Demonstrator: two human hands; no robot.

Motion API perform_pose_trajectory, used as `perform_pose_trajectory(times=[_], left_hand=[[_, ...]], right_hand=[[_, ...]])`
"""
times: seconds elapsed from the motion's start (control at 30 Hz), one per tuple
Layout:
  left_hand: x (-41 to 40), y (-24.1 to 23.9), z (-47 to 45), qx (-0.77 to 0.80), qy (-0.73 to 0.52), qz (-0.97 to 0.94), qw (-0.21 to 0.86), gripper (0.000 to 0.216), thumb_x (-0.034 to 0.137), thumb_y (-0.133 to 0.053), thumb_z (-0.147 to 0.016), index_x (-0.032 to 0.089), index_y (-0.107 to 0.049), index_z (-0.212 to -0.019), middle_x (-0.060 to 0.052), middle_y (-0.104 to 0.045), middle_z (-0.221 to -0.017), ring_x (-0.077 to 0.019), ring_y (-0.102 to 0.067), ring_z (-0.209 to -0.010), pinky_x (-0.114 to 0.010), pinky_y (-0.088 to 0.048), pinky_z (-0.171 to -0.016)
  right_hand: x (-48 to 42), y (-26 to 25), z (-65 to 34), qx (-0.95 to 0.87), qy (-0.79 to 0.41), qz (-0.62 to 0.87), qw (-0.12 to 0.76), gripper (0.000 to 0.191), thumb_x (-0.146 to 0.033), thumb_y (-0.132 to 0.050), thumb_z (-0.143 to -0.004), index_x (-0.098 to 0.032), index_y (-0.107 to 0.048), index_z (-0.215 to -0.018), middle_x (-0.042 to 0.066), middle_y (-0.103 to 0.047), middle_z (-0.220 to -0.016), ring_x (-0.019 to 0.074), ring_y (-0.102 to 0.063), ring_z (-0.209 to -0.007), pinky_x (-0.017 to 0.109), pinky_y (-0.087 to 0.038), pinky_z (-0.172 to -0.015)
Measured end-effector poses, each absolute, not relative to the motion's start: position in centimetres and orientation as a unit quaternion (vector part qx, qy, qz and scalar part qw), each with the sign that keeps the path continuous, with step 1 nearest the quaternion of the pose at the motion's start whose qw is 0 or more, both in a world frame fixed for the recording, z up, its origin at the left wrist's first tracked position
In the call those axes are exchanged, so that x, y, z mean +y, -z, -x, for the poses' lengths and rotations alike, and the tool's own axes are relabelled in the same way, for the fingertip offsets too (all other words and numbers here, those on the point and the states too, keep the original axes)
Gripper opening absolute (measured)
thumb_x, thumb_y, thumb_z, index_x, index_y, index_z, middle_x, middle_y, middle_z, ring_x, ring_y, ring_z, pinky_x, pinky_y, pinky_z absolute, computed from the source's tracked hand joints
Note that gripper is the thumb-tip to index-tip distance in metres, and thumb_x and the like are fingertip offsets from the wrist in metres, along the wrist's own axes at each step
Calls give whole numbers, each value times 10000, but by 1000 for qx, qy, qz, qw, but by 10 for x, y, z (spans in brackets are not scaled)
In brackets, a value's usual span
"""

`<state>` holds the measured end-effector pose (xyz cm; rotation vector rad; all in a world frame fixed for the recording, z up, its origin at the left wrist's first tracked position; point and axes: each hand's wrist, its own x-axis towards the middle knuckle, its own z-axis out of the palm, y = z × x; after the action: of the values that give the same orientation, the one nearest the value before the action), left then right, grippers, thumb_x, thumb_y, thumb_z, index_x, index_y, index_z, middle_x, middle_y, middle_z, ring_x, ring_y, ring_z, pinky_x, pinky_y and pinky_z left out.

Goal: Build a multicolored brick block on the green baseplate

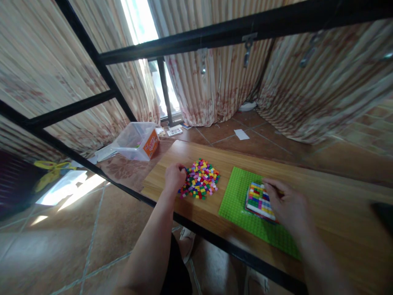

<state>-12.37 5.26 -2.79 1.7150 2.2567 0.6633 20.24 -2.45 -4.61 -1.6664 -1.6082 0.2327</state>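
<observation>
Right hand partly hides baseplate; bin near table.

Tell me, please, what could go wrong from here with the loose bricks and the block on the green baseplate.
The left hand is at the edge of the loose brick pile, so a careless sweep might scatter pieces across the table. From this view, the right hand hides part of the brick block on the green baseplate, so a misplaced brick there might go unnoticed.
</observation>
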Motion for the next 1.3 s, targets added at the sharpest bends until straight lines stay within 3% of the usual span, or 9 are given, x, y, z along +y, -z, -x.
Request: perform_pose_trajectory(times=[0.17, 0.27, 0.43, 0.53, 0.8, 1.3], left_hand=[[55, 24, 123, 770, -239, -583, 102, 237, 193, -527, -850, 168, -750, -927, -118, -742, -964, -243, -668, -961, -337, -490, -884], [54, 17, 114, 753, -313, -569, 101, 237, 226, -519, -873, 152, -727, -958, -107, -736, -951, -233, -669, -920, -333, -497, -856], [36, 13, 60, 636, -414, -613, 221, 188, 226, -532, -882, 163, -693, -955, -47, -723, -860, -169, -658, -773, -269, -519, -750], [18, 18, 20, 555, -396, -682, 265, 164, 180, -540, -884, 184, -695, -936, -42, -726, -907, -165, -665, -845, -266, -526, -798], [6, 23, -24, 490, -392, -731, 268, 219, 78, -543, -870, 179, -697, -988, -55, -729, -973, -183, -677, -929, -324, -544, -877], [14, 24, -46, 479, -355, -748, 292, 261, 80, -523, -890, 179, -744, -985, -53, -744, -989, -167, -685, -927, -308, -535, -909]], right_hand=[[-25, 35, -203, -605, -99, 662, 430, 282, -378, -509, -895, -244, -745, -969, 67, -767, -992, 236, -713, -906, 371, -547, -836], [-26, 28, -206, -557, -108, 674, 474, 288, -391, -528, -889, -225, -750, -968, 73, -770, -997, 238, -715, -927, 382, -545, -870], [-23, 26, -214, -483, -130, 677, 540, 294, -402, -565, -858, -188, -750, -934, 92, -775, -943, 248, -723, -895, 401, -554, -855], [-22, 27, -216, -462, -137, 671, 564, 291, -397, -576, -839, -180, -750, -924, 95, -775, -923, 248, -725, -880, 404, -557, -843], [-28, 25, -218, -486, -135, 683, 528, 294, -384, -565, -842, -178, -762, -913, 88, -778, -916, 242, -726, -866, 383, -559, -822], [-33, 23, -221, -518, -130, 695, 482, 307, -375, -557, -848, -175, -771, -938, 93, -777, -930, 250, -721, -881, 384, -547, -839]])
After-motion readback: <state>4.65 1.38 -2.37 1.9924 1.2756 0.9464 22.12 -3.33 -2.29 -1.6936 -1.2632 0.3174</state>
